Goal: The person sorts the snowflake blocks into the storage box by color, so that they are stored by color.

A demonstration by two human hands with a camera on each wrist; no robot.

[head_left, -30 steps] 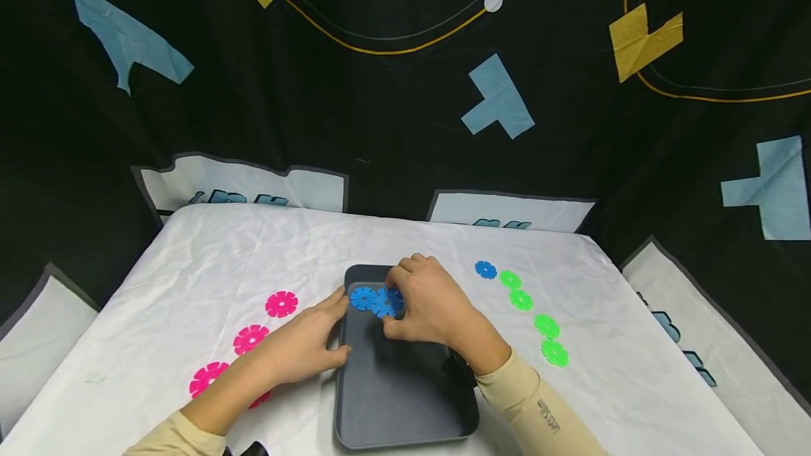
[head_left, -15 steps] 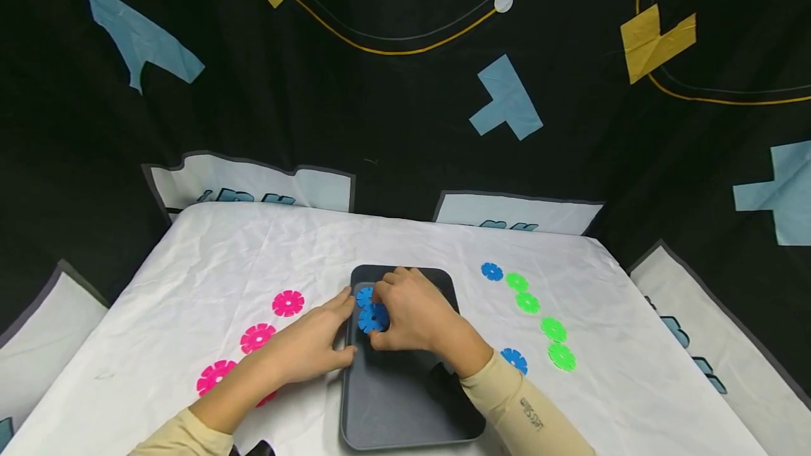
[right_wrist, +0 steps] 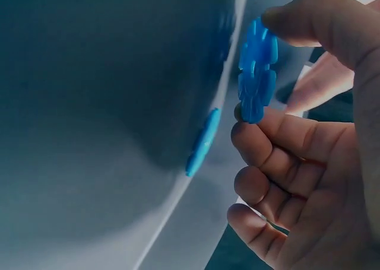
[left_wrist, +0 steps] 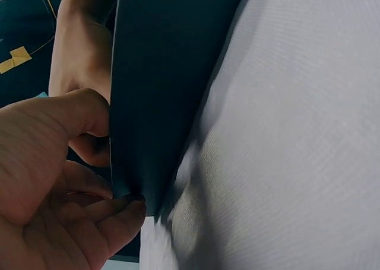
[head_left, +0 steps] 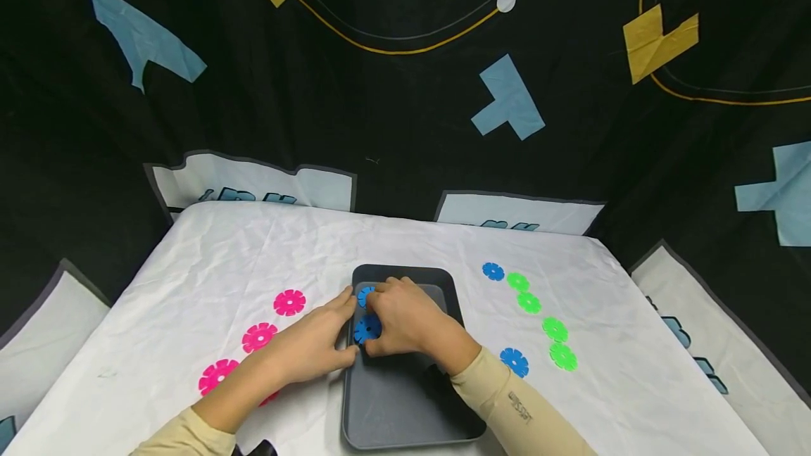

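A dark grey rectangular tray (head_left: 405, 407) lies on the white cloth. My right hand (head_left: 405, 315) is over its far left part, pinching a blue notched plastic disc (right_wrist: 258, 71) by its edge between thumb and fingertip. The disc stands roughly on edge close to the tray's left wall. Another blue notched disc (head_left: 365, 295) lies in the tray's far left corner, partly covered by the right hand. At the left rim my left hand (head_left: 313, 343) rests with extended fingers and thumb; in the left wrist view its fingertips (left_wrist: 133, 207) touch the tray's outer wall.
Several pink notched discs (head_left: 289, 302) lie left of the tray, partly behind the left forearm. To the right are several green discs (head_left: 555, 330) and two blue discs (head_left: 514, 362). A black curtain (head_left: 393, 125) hangs behind the cloth-covered table (head_left: 304, 245).
My right hand has moved left and nearer with the blue disc, away from the other disc and toward the tray's left wall. The left hand stays at the rim.
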